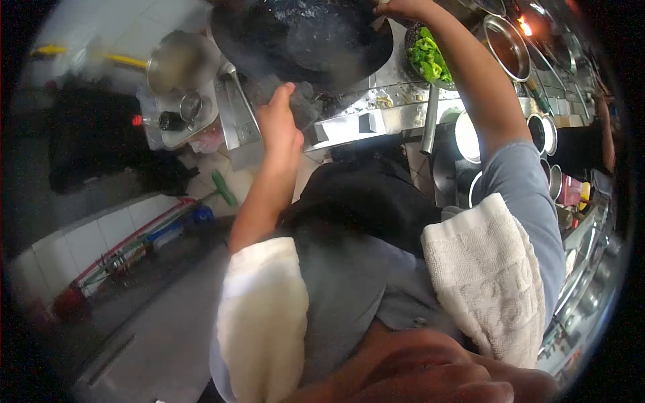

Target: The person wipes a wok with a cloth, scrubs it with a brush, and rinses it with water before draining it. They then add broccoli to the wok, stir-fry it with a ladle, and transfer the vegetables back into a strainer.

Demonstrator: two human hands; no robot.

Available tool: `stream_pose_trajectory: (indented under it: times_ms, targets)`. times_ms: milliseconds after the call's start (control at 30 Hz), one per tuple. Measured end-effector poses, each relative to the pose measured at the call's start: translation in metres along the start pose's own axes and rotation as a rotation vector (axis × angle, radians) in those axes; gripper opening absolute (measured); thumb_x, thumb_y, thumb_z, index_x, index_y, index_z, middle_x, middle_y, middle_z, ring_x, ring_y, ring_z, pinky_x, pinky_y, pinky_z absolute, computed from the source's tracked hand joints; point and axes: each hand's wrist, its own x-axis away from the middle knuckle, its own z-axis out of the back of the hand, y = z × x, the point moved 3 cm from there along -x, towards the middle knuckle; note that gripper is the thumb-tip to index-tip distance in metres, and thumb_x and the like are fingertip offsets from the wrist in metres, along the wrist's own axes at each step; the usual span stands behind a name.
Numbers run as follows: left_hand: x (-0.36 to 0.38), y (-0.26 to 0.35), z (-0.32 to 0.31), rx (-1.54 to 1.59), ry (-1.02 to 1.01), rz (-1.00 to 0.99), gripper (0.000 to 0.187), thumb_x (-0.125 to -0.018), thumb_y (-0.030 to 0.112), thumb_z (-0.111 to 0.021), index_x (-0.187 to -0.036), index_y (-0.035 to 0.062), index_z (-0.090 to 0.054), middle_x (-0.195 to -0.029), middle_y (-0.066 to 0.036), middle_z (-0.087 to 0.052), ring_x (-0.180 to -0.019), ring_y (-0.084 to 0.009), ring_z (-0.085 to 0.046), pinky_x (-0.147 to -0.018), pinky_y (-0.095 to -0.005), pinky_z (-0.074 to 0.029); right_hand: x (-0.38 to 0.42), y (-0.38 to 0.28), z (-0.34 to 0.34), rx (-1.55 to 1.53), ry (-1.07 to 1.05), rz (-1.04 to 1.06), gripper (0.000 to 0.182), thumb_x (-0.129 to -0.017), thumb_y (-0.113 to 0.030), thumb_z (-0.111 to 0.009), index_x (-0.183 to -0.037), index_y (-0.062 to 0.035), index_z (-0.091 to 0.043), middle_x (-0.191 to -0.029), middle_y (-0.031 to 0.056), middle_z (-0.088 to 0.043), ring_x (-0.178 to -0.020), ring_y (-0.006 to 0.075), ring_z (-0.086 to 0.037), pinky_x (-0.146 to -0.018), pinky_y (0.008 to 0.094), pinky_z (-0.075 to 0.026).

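My left hand (278, 122) is at the near left edge of a large black wok (228, 33), its thumb stretched out. Its fingers are partly hidden and appear closed on a grey crumpled rag-like thing (306, 107) against the wok's rim. At the top edge, beyond the wok's right rim, my right hand (401, 9) is closed round a pale-ended handle (382, 3); the tool's other end cannot be made out. Inside the wok there is a wet, shiny sheen. Green leafy vegetables (427, 57) lie in a round long-handled strainer or ladle (430, 121) beneath my right forearm.
Left of the wok stand a metal bowl (156, 67) and a tray (176, 138) with small containers. A metal utensil (236, 84) leans beside them. A pan (494, 37) and a flame (524, 25) are at the upper right. Another person's arm (607, 134) shows at far right.
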Motion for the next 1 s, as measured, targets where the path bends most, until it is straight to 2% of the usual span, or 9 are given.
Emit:
stream_pose_trajectory:
  times_ms: [333,433,500,567,633,700,767,867,1000]
  targets:
    - [0.01,0.058,-0.029,-0.463,-0.04,-0.217,0.015,-0.076,0.014,-0.071,-0.073,-0.0002,-0.066,-0.068,-0.002,-0.062,-0.061,-0.0165,-0.057,-0.058,-0.0331,-0.044,-0.067,0.027,-0.043,0.41,-0.162,-0.047,0.054,-0.077,-0.026,-0.074,-0.128,-0.017,-0.06,-0.07,0.0124,-0.067,-0.058,0.025,-0.063,-0.057,0.0396,-0.052]
    - [-0.007,0.075,-0.047,-0.79,-0.091,-0.399,0.033,-0.073,0.028,-0.071,-0.073,-0.0053,-0.066,-0.065,-0.012,-0.065,-0.061,-0.0238,-0.061,-0.062,-0.037,-0.048,-0.071,0.043,-0.047,0.366,-0.085,-0.027,0.058,-0.076,-0.026,-0.075,-0.131,-0.0146,-0.058,-0.07,0.0136,-0.067,-0.058,0.0262,-0.064,-0.06,0.0407,-0.052]
    - [-0.003,0.096,-0.071,-1.08,-0.078,-0.501,0.047,-0.068,0.037,-0.069,-0.076,-0.009,-0.066,-0.069,-0.023,-0.065,-0.065,-0.0309,-0.065,-0.067,-0.0401,-0.05,-0.033,0.025,-0.031,0.156,-0.084,-0.095,0.06,-0.079,-0.027,-0.073,-0.134,-0.0131,-0.055,-0.088,0.0182,-0.07,-0.076,0.0324,-0.068,-0.071,0.0413,-0.054]
    - [0.012,0.113,-0.096,-1.154,-0.096,-0.512,0.048,-0.068,0.038,-0.07,-0.079,-0.0084,-0.067,-0.073,-0.026,-0.066,-0.071,-0.0346,-0.067,-0.07,-0.0422,-0.052,-0.096,0.098,-0.057,0.135,0.011,0.077,0.071,-0.075,-0.031,-0.075,-0.141,-0.0188,-0.05,-0.086,0.0166,-0.07,-0.076,0.0251,-0.067,-0.075,0.0376,-0.053]
    - [0.029,0.118,-0.12,-1.286,-0.192,-0.524,0.045,-0.074,0.032,-0.065,-0.107,0.0014,-0.07,-0.096,-0.024,-0.07,-0.093,-0.0359,-0.069,-0.083,-0.0395,-0.052,-0.117,0.129,-0.072,0.13,0.056,0.17,0.077,-0.073,-0.033,-0.076,-0.144,-0.0216,-0.047,-0.086,0.0157,-0.069,-0.077,0.0214,-0.067,-0.076,0.0357,-0.053]
    - [0.051,0.115,-0.132,-1.123,-0.257,-0.627,0.041,-0.073,0.028,-0.065,-0.101,-0.001,-0.07,-0.094,-0.026,-0.07,-0.092,-0.037,-0.069,-0.083,-0.0394,-0.053,-0.073,0.125,-0.077,-0.052,0.127,-0.064,0.076,-0.072,-0.034,-0.076,-0.142,-0.022,-0.049,-0.091,0.0173,-0.071,-0.081,0.0272,-0.069,-0.079,0.0396,-0.053]
    - [0.048,0.096,-0.128,-1.34,-0.261,-0.793,0.048,-0.068,0.037,-0.071,-0.089,-0.0061,-0.067,-0.081,-0.027,-0.068,-0.079,-0.0349,-0.069,-0.075,-0.0411,-0.054,-0.046,0.119,-0.096,0.087,0.243,-0.065,0.076,-0.072,-0.035,-0.074,-0.142,-0.022,-0.049,-0.099,0.0195,-0.071,-0.089,0.0332,-0.069,-0.082,0.0426,-0.053]
    - [0.056,0.081,-0.107,-1.392,-0.329,-0.764,0.048,-0.071,0.033,-0.075,-0.106,0.0012,-0.067,-0.094,-0.018,-0.072,-0.088,-0.0291,-0.071,-0.079,-0.0371,-0.054,-0.02,0.103,-0.124,0.024,0.325,-0.239,0.078,-0.073,-0.036,-0.074,-0.144,-0.0223,-0.046,-0.105,0.022,-0.069,-0.096,0.0373,-0.067,-0.085,0.0446,-0.052]
    - [0.025,0.099,-0.052,-1.125,-0.227,-0.535,0.04,-0.075,0.024,-0.073,-0.104,-0.0024,-0.066,-0.097,-0.017,-0.072,-0.088,-0.0266,-0.07,-0.08,-0.0371,-0.053,-0.004,0.071,-0.096,-0.096,0.211,-0.145,0.078,-0.075,-0.038,-0.072,-0.146,-0.0231,-0.044,-0.109,0.0247,-0.067,-0.102,0.0384,-0.065,-0.087,0.0448,-0.051]
